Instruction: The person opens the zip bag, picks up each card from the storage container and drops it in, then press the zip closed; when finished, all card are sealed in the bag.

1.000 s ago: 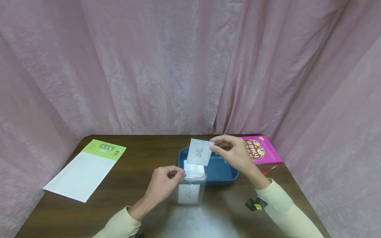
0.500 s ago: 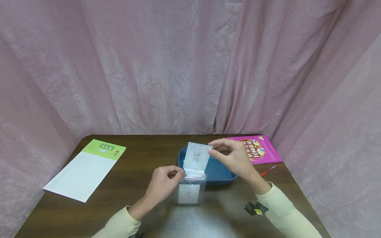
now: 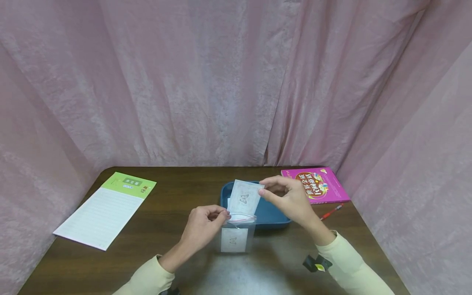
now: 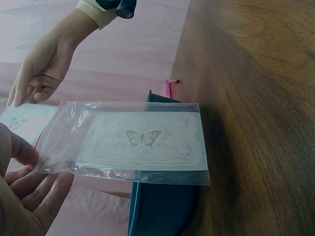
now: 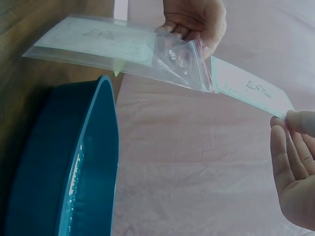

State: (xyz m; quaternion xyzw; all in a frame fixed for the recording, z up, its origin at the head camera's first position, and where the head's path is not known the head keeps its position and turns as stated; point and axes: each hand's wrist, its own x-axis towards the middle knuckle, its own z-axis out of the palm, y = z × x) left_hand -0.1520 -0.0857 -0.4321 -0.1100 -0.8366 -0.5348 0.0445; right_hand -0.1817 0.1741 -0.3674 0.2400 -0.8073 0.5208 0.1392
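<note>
My left hand (image 3: 206, 225) pinches the top corner of a clear zip bag (image 4: 64, 132) with a red seal line. Inside the bag lies a white card (image 4: 140, 140) printed with a butterfly and an ornate border. My right hand (image 3: 289, 198) pinches the upper right corner of a second butterfly card (image 3: 244, 197) between thumb and fingers. That card's lower edge is at the bag's mouth; in the right wrist view it meets the red seal line. How far in it reaches, I cannot tell. Behind both stands a blue tray (image 3: 273, 215), where a bit of white shows behind the held card.
On the brown table (image 3: 177, 192), a green-headed writing pad (image 3: 110, 209) lies at the left. A pink book (image 3: 321, 184) lies at the back right, with a red pen (image 3: 332, 212) in front of it. Pink curtains (image 3: 221, 82) hang around the table.
My right hand has come down and slightly left, bringing the card from above the tray to the bag's mouth. The left hand and the bag have stayed in place.
</note>
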